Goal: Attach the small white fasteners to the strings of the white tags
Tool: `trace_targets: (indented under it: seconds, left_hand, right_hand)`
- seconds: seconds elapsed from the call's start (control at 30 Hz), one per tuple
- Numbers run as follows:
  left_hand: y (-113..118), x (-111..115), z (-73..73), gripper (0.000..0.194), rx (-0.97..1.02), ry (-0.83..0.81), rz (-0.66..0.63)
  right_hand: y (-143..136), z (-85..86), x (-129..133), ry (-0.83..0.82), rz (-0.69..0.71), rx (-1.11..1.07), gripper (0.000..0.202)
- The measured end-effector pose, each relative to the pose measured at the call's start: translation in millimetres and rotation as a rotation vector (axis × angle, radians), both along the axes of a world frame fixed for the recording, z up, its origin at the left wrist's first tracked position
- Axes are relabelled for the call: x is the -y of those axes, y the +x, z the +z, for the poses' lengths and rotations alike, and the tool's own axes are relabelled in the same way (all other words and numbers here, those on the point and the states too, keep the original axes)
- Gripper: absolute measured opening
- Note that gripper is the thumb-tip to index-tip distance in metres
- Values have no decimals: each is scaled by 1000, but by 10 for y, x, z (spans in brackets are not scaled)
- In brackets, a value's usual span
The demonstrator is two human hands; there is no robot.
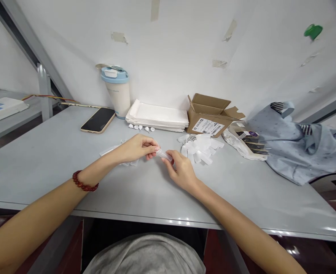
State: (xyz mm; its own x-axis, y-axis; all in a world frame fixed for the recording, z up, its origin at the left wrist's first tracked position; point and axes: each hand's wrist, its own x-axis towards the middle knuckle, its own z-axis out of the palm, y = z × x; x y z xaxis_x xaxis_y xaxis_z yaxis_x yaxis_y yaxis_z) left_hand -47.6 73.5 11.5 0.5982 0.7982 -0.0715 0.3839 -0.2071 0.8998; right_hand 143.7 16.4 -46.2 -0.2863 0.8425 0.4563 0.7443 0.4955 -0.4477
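Over the middle of the desk my two hands meet at a small translucent tube. My left hand, with a red bead bracelet on its wrist, pinches the tube's whitish left end between thumb and fingers. Around the other end, the thumb and fingers of my right hand are closed. A pile of flat translucent white pieces lies just beyond my right hand. Several clear pieces are partly hidden behind my left hand. Several small white caps, some with thin stems, lie in front of the stacked white envelopes.
Along the back stand a cream cup with a blue lid and an open cardboard box. A phone lies back left. To the right are a plastic-wrapped pack and a crumpled blue cloth. The grey desk ends close to my body.
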Motion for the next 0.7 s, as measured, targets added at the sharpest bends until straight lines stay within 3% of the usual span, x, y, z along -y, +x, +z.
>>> trace_targets:
  seconds: [0.17,0.43,0.57,0.7]
  left_hand:
    - [8,27,4,22,15,11,13]
    - [-5,2,-40,22,30,-12,53]
    - [-11,-14,-55,25,81,-68,95]
    - [-19,1,-32,20,108,-112,29]
  right_hand:
    - [10,42,4,-11,-23,-62,25]
    - [19,199,1,-332,20,-340,35]
    - [10,184,15,-285,15,-370,29]
    - [9,140,26,-175,14,-321,26]
